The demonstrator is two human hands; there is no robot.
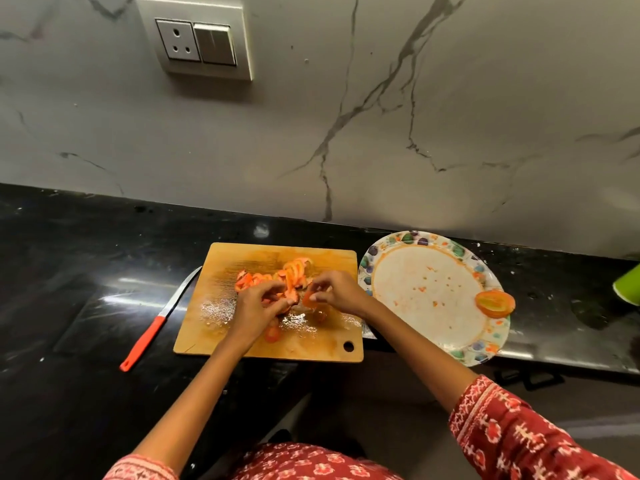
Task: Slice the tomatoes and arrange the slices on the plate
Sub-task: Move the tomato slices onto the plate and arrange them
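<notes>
A pile of orange-red tomato slices (289, 271) lies on the wooden cutting board (221, 327). My left hand (258, 306) rests on the near side of the pile, fingers curled around some slices. My right hand (334, 289) pinches one slice (307, 299) between thumb and fingers just above the board. To the right sits a white plate with a flowered rim (415, 296), with one tomato slice (494, 302) at its right edge. Another piece (272, 333) lies on the board below my left hand.
A knife with a red handle (149, 337) lies on the black counter left of the board. A green object (628, 287) shows at the far right edge. The marble wall with a socket (197, 39) stands behind. The plate overhangs the counter's front edge.
</notes>
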